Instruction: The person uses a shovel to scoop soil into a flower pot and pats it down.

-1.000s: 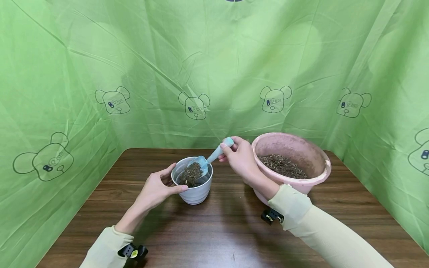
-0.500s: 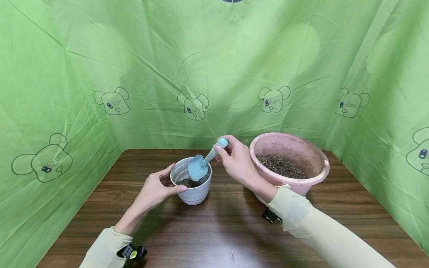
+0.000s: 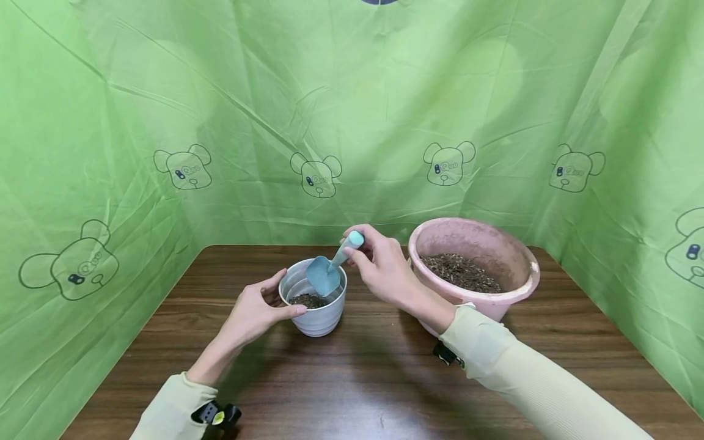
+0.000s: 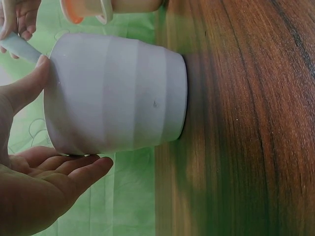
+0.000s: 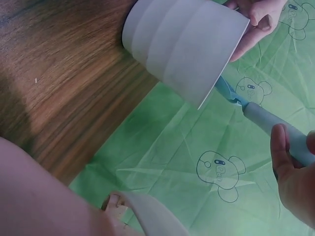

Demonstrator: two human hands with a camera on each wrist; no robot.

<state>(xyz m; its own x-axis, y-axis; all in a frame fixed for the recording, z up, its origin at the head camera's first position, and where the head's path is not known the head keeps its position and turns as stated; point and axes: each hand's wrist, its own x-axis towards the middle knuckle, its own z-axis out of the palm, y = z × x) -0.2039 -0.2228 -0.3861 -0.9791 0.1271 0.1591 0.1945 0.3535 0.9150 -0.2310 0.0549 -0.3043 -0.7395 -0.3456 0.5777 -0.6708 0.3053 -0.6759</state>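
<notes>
A small white flower pot [image 3: 320, 324] stands upright on the table, a little dark soil [image 3: 308, 300] in its bottom. My left hand [image 3: 255, 310] holds it at the left, thumb over the near rim and fingers along the outside, as the left wrist view of the pot [image 4: 118, 93] also shows. With my right hand [image 3: 382, 264] I grip the handle of a light blue garden trowel [image 3: 323, 276]. Its blade dips into the pot's mouth, back side toward me, and no soil shows on that side. The blade's other face is hidden.
A large pink tub [image 3: 503, 250], partly filled with dark soil [image 3: 462, 272], stands right of the pot beside my right forearm. Wood-grain table [image 3: 379, 379] lies in front. Green cloth [image 3: 379, 122] with bear-face prints hangs behind and at both sides.
The trowel has turned over, and the soil heaped on its blade has dropped into the pot. My right hand has shifted slightly left. The left hand keeps its hold.
</notes>
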